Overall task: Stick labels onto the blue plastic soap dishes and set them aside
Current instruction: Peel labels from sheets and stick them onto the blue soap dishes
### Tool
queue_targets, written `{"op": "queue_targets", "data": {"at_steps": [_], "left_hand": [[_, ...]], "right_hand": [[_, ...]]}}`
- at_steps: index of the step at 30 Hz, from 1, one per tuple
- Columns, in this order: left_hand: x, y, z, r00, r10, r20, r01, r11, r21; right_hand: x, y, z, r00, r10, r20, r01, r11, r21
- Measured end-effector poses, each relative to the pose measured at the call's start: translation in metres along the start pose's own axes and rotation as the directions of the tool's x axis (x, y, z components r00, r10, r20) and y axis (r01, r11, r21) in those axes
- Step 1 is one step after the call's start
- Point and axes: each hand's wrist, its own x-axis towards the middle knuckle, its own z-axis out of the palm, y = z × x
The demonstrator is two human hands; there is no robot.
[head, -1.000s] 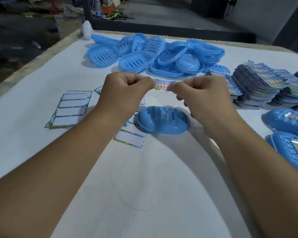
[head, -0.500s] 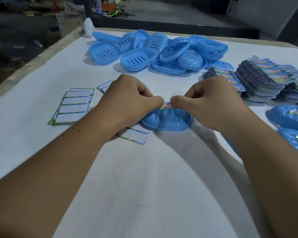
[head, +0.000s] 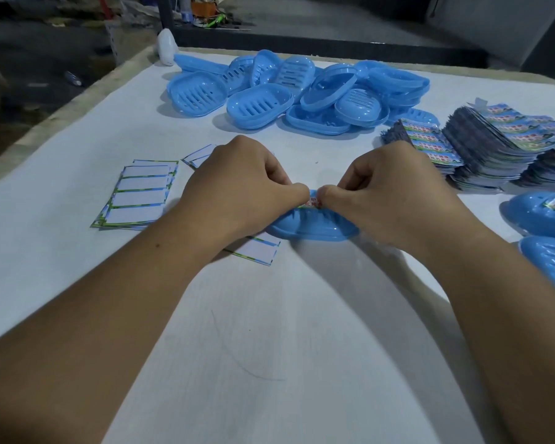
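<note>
A blue soap dish (head: pixel 314 227) lies upside down on the white table, just in front of me. A small printed label (head: pixel 312 202) lies on its top, mostly hidden by my thumbs. My left hand (head: pixel 241 187) and my right hand (head: pixel 388 190) sit side by side over the dish, fingers curled, thumbs pressing down on the label. Only the near rim of the dish shows below my hands.
A pile of unlabelled blue dishes (head: pixel 302 91) lies at the back. Stacks of printed label sheets (head: pixel 494 145) stand at the right, with two labelled dishes (head: pixel 545 216) at the right edge. Used backing sheets (head: pixel 138 197) lie at the left. The table edge (head: pixel 61 116) runs along the left.
Both hands have come down from above the dish with the label stretched between them; the label now lies on the dish and the thumbs have closed in toward each other.
</note>
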Motion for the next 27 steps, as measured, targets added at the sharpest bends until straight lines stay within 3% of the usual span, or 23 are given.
{"op": "queue_targets", "data": {"at_steps": [14, 20, 24, 27], "left_hand": [[0.0022, -0.0021, 0.0037, 0.998, 0.049, -0.032, -0.045, 0.993, 0.110], [0.0012, -0.0019, 0.0027, 0.992, 0.099, -0.072, -0.083, 0.977, 0.198], [0.0030, -0.0043, 0.0016, 0.994, 0.087, -0.059, -0.075, 0.982, 0.173], [0.0060, -0.0086, 0.0008, 0.999, 0.035, -0.012, -0.034, 0.996, 0.077]], "right_hand": [[-0.0048, -0.0049, -0.0015, 0.999, -0.023, -0.026, 0.020, 0.992, -0.121], [-0.0064, -0.0063, -0.0061, 0.993, -0.066, -0.098, 0.036, 0.959, -0.282], [-0.0051, -0.0031, -0.0076, 0.994, -0.050, -0.102, 0.018, 0.957, -0.289], [-0.0018, 0.0013, -0.0088, 1.000, 0.004, -0.024, -0.009, 0.979, -0.202]]}}
